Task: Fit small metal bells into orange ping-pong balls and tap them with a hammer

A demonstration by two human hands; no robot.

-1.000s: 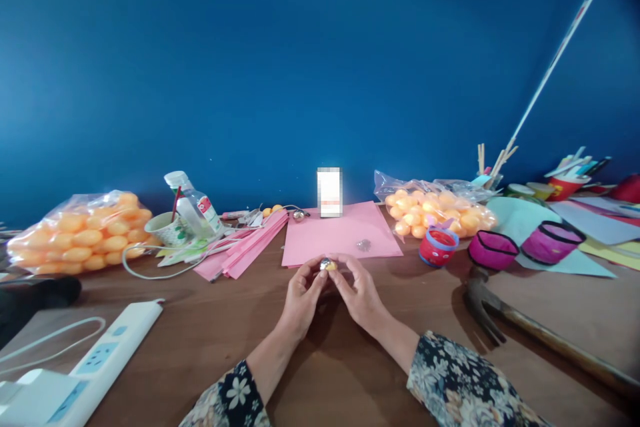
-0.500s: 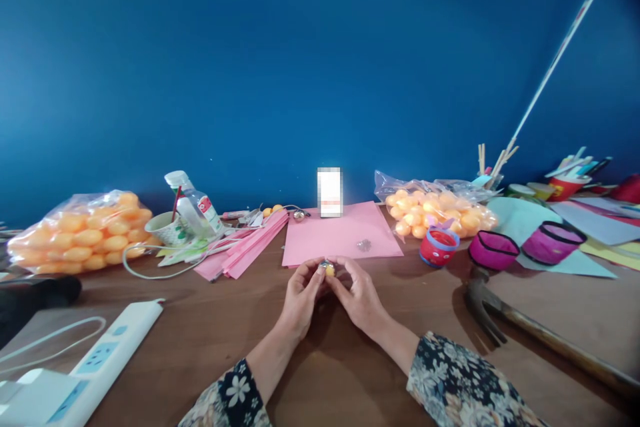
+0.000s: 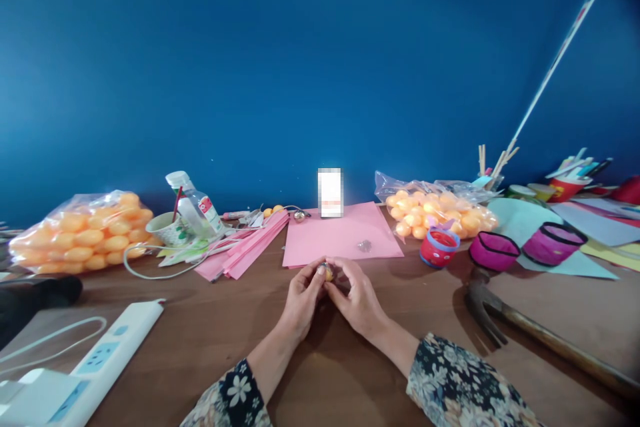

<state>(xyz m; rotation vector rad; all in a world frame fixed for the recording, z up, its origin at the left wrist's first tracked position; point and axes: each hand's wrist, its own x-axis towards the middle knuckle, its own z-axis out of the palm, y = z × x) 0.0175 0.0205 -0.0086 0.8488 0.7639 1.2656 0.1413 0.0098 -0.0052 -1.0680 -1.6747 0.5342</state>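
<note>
Just in front of the pink sheet (image 3: 345, 233), my left hand (image 3: 303, 293) and my right hand (image 3: 359, 297) meet fingertip to fingertip. Between them they pinch a small round silver-and-yellow ball (image 3: 329, 273), whose exact kind I cannot make out; fingers cover most of it. Thumbs are on the near side, index fingers curl over the far side. On the sheet lies a small clear packet of shiny bits (image 3: 364, 245). A shiny metal ball (image 3: 299, 215) rests beyond the sheet's left corner, beside small orange balls (image 3: 273, 211).
Bags of orange balls stand left (image 3: 80, 230) and right (image 3: 433, 210). A hammer (image 3: 550, 330) lies at right, near a red cup (image 3: 440, 247) and magenta bands (image 3: 494, 251). At left are a power strip (image 3: 107, 353), bottle (image 3: 195, 203), paper cup (image 3: 167, 229) and pink strips (image 3: 255, 247).
The small ball has turned between my fingers, showing less of its silver side. Both hands stay in nearly the same place.
</note>
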